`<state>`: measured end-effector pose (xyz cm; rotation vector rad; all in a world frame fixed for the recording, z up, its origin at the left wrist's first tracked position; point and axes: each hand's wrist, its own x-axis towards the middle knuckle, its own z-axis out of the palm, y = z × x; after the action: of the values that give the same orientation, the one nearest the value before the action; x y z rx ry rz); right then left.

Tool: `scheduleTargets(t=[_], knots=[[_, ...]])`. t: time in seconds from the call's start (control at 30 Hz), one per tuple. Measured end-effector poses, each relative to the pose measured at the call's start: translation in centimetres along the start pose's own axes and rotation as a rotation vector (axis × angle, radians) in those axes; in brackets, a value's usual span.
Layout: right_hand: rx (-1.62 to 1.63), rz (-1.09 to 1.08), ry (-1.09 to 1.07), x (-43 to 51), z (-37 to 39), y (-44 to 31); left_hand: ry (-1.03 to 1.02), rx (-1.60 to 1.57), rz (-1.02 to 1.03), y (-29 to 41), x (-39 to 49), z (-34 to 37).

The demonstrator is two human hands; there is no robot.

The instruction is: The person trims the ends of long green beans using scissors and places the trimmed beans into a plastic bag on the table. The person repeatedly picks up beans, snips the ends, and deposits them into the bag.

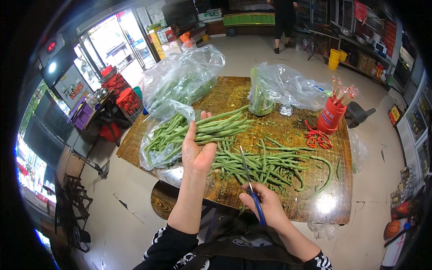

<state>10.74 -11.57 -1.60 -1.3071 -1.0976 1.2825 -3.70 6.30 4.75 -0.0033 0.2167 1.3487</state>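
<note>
My left hand (199,148) is palm up over the wooden table, holding a bundle of long green beans (222,128) across its fingers. Behind it, more beans (168,131) lie in an opened clear plastic bag (145,157). My right hand (266,202), near the table's front edge, grips the blue handle of a pair of scissors (255,202); the blades point away from me and look closed. Loose long beans (273,165) and cut bits lie in a pile beyond the scissors.
On the wooden table (233,87) stand a large bag of greens (182,81), a second bagged bunch (261,98), red chilies (317,136) and a red container of wrapped chopsticks (331,116). A wooden stool (163,199) is at the front left. A person (285,20) stands far back.
</note>
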Motion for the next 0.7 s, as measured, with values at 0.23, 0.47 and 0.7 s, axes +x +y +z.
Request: scheduleTargets(t=[0.23, 0.47, 0.7], knots=[[0.123, 0.002, -0.043, 1.4, 0.7, -0.2, -0.048, -0.068, -0.006, -0.8, 0.1, -0.9], [0.114, 0.015, -0.017, 1.7, 1.2, -0.7, -0.037, -0.100, 0.011, -1.7, 0.2, -1.0], [0.207, -0.018, 0.128, 1.1, 0.8, 0.2, -0.053, -0.099, 0.013, -1.3, 0.8, -1.5]])
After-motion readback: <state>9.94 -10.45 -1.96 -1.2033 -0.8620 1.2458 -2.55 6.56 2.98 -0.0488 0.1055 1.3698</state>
